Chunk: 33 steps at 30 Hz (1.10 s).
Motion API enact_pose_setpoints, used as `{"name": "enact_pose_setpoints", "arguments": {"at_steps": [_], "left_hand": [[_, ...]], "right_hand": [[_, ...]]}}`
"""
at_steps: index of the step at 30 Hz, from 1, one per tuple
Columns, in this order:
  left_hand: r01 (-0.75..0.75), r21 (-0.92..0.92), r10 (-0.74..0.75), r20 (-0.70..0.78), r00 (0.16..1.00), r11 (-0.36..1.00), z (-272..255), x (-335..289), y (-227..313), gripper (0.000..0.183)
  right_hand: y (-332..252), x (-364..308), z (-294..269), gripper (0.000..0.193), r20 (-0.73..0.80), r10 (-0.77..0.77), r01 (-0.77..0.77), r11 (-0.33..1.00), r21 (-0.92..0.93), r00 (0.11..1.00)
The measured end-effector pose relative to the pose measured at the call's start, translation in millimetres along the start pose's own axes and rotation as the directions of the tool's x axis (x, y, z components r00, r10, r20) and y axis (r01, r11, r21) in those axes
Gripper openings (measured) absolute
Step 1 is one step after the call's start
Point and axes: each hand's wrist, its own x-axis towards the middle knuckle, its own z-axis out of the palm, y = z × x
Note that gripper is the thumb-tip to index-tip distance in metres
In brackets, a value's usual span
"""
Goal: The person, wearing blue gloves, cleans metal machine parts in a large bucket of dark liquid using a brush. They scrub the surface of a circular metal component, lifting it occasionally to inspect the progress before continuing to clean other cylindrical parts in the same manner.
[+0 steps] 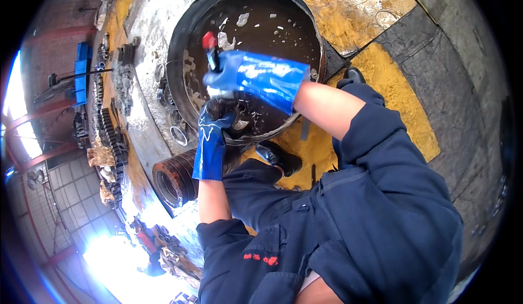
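A large round metal tub [175,48] holds dark liquid with pale flakes of scum afloat. Over its near left side, my right hand [226,72], in a long blue rubber glove, is closed around a brush [209,41] with a red-ended black handle and a pale band below the fist. Just beneath it my left hand [211,123], gloved alike, grips a dark, greasy metal part [220,108] by the tub's rim. The brush's lower end meets that part; its bristles are hard to make out. The part's full shape is hidden by the gloves.
Rusty ring-shaped metal parts [173,180] lie in a row beside the tub. A pale metal ring [178,135] rests on the sheet at left. Chains and gears [111,135] line the far left. My shoe [279,158] stands near the tub on yellow-stained flooring [400,94].
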Motion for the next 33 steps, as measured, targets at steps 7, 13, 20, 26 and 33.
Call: {"name": "enact_pose_setpoints", "arguments": {"at_steps": [7,13,20,26,33], "left_hand": [[0.098,0.018,-0.096,-0.096,0.991,0.995,9,-7,11,0.067],[0.103,-0.024,-0.104,-0.080,0.991,0.994,18,-6,19,0.058],[0.120,0.043,-0.115,-0.105,0.988,0.992,10,-3,8,0.050],[0.107,-0.008,-0.107,-0.110,0.988,0.994,7,-6,4,0.051],[0.086,0.057,-0.081,-0.085,0.993,0.995,-4,0,-9,0.047]], "right_hand": [[74,37,-49,0.054,-0.123,0.315,-0.320,0.947,-0.017,0.941],[147,44,-23,0.051,-0.222,0.307,-0.310,0.950,0.022,0.926],[130,34,-32,0.044,-0.168,0.300,-0.343,0.857,-0.385,0.939],[50,27,-71,0.052,-0.122,0.298,-0.301,0.954,-0.005,0.947],[-3,0,-9,0.040,0.081,0.119,-0.120,0.993,0.017,0.990]]}}
